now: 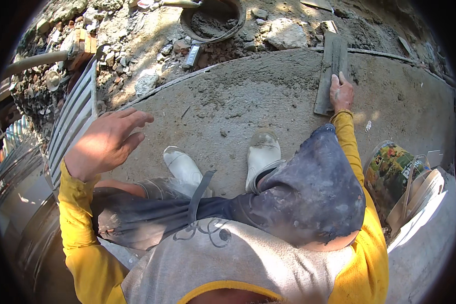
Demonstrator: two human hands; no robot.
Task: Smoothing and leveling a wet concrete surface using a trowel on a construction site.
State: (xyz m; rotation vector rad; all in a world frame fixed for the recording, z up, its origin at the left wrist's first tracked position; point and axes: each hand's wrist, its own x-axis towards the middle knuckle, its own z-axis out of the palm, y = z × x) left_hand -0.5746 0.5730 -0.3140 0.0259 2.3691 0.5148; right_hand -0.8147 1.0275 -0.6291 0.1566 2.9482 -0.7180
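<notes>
My right hand (342,95) is closed round the handle of a long rectangular plastering float (334,53) at the far right. The float is coated in grey mortar and lies on the wet-looking cement surface (213,111), close to its far edge. My left hand (109,142) hangs in the air at the left, thumb apart and fingers stretched out, with nothing in it. Below it, dimly, is the same cement slab. Between my hands are my two white boots (183,164), standing on the cement.
A black bucket (186,23) holding mortar stands beyond the slab amid rubble (286,34). At the left lean a pale slatted metal grate (75,119) and a wooden pole (38,63). A bucket with a colourful print (387,164) stands by my right arm.
</notes>
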